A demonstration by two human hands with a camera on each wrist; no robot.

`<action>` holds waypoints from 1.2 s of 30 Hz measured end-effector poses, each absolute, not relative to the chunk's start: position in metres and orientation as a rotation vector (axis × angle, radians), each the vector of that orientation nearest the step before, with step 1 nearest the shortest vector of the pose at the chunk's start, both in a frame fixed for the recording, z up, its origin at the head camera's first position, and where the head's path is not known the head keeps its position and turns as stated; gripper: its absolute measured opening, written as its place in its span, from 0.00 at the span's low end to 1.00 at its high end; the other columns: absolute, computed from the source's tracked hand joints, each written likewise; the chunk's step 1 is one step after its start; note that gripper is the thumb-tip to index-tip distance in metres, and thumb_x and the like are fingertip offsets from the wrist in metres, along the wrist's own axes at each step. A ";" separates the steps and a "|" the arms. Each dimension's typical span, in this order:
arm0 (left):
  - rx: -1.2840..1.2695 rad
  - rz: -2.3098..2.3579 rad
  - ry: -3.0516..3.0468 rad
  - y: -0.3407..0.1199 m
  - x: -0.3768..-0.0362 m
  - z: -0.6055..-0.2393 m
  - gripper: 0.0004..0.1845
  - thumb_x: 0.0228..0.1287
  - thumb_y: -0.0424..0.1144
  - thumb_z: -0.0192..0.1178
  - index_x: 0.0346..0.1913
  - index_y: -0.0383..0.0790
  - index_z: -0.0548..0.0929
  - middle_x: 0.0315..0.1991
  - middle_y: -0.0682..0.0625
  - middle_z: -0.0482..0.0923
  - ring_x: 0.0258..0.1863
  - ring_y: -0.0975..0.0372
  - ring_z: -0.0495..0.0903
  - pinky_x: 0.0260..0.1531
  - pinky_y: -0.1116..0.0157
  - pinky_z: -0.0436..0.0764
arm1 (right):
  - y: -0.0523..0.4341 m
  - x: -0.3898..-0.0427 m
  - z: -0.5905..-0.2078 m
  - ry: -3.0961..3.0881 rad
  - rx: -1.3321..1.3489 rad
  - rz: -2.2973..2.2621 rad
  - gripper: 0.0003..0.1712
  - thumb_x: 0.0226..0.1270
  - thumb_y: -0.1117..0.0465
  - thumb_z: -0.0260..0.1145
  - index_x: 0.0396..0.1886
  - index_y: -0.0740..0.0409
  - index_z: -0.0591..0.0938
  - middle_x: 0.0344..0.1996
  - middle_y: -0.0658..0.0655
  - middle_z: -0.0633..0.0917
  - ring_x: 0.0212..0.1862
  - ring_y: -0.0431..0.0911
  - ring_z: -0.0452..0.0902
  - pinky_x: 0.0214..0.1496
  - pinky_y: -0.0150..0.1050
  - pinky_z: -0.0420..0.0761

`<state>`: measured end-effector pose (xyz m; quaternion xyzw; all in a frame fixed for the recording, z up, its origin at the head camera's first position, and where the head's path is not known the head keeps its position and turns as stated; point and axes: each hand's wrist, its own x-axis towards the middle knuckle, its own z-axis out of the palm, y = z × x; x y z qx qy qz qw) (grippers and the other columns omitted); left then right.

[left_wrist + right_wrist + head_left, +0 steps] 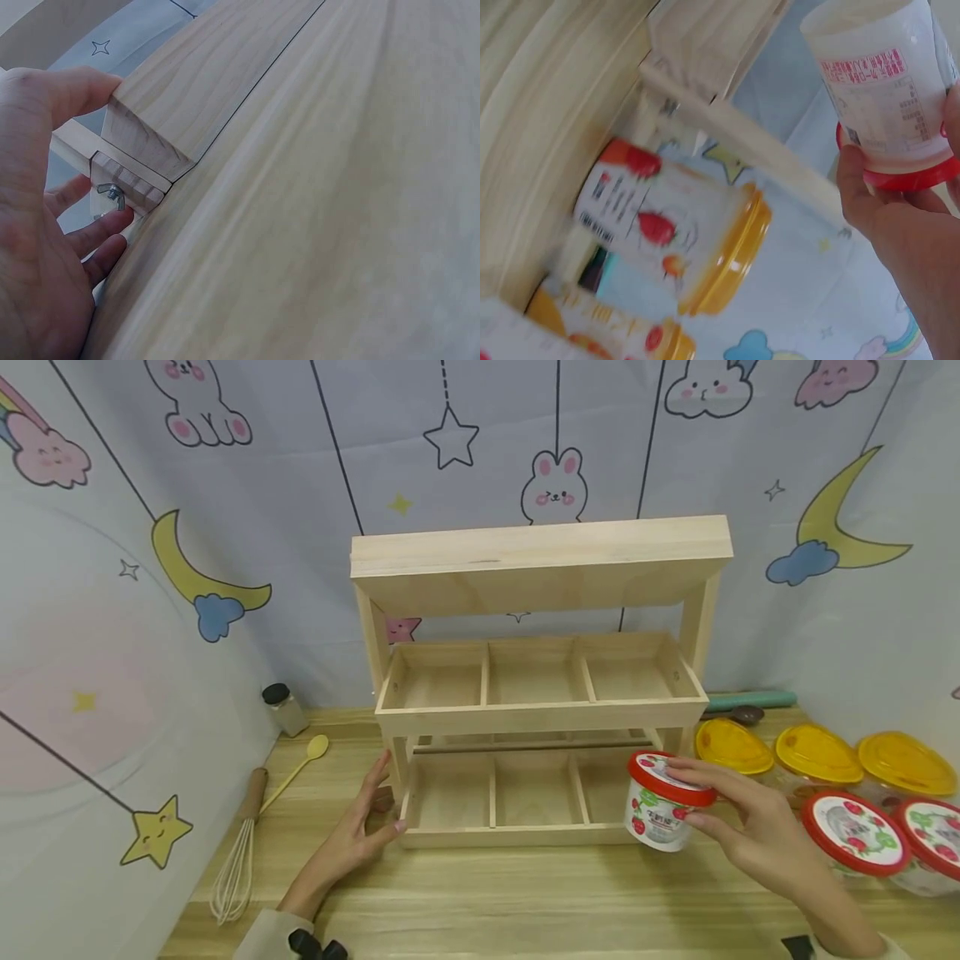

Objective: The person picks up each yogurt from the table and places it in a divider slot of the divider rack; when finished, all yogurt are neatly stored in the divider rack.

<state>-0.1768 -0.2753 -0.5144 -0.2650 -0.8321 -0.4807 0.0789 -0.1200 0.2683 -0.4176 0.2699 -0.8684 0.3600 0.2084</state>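
the left hand [354, 842], fingers loosely spread, touches the wooden rack [540, 718]; the right hand [768, 843] grips a red-lidded tub [654, 818], hiding from me part of the lower right compartment [602, 789].

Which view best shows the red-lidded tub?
The head view: the red-lidded tub shows from top to bottom, though the right hand covers part of the lid. The right wrist view catches another printed side, cropped; the left wrist view misses it.
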 end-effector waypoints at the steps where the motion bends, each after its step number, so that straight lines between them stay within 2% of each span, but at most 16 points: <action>1: -0.794 -1.445 -2.489 -0.276 -0.177 -0.515 0.56 0.68 0.29 0.69 0.89 0.46 0.43 0.80 0.30 0.61 0.68 0.67 0.76 0.65 0.63 0.79 | 0.265 -0.122 -0.418 -2.400 0.767 1.022 0.40 0.54 0.80 0.79 0.67 0.53 0.85 0.70 0.52 0.84 0.71 0.23 0.72 0.63 0.16 0.73; 5: -0.786 -1.448 -2.489 -0.277 -0.177 -0.516 0.57 0.68 0.29 0.69 0.89 0.45 0.43 0.80 0.29 0.61 0.68 0.68 0.76 0.65 0.64 0.79 | 0.252 -0.130 -0.418 -2.372 0.822 1.067 0.39 0.54 0.80 0.79 0.66 0.54 0.86 0.69 0.57 0.85 0.72 0.24 0.73 0.66 0.17 0.73; 12: -0.755 -1.451 -2.508 -0.277 -0.175 -0.517 0.56 0.69 0.30 0.69 0.89 0.47 0.43 0.80 0.29 0.60 0.68 0.60 0.78 0.65 0.61 0.80 | 0.227 -0.139 -0.420 -2.331 0.846 1.153 0.36 0.56 0.77 0.79 0.65 0.52 0.87 0.68 0.56 0.86 0.71 0.26 0.74 0.67 0.17 0.72; 18: -0.745 -1.462 -2.509 -0.278 -0.174 -0.515 0.56 0.69 0.30 0.69 0.89 0.48 0.44 0.80 0.30 0.61 0.68 0.60 0.78 0.65 0.61 0.79 | 0.207 -0.147 -0.424 -2.316 0.872 1.202 0.35 0.57 0.77 0.78 0.65 0.50 0.87 0.67 0.60 0.85 0.70 0.28 0.75 0.68 0.19 0.73; 27: -0.798 -1.445 -2.475 -0.275 -0.174 -0.512 0.56 0.68 0.28 0.70 0.89 0.45 0.45 0.79 0.28 0.62 0.67 0.60 0.79 0.64 0.59 0.81 | 0.183 -0.159 -0.427 -2.311 0.897 1.245 0.35 0.56 0.77 0.80 0.62 0.47 0.88 0.68 0.56 0.86 0.71 0.30 0.76 0.68 0.22 0.76; 32: -0.795 -1.449 -2.484 -0.275 -0.176 -0.514 0.56 0.69 0.29 0.70 0.89 0.45 0.44 0.79 0.29 0.62 0.67 0.59 0.79 0.64 0.60 0.81 | 0.171 -0.165 -0.427 -2.287 0.934 1.249 0.34 0.54 0.76 0.80 0.61 0.49 0.89 0.66 0.58 0.87 0.69 0.37 0.81 0.69 0.23 0.75; 36: -0.773 -1.462 -2.502 -0.276 -0.177 -0.515 0.56 0.69 0.30 0.69 0.89 0.47 0.44 0.80 0.31 0.61 0.68 0.58 0.78 0.65 0.60 0.79 | 0.160 -0.170 -0.427 -2.289 0.956 1.263 0.32 0.56 0.74 0.81 0.60 0.47 0.89 0.66 0.55 0.88 0.67 0.45 0.84 0.70 0.24 0.76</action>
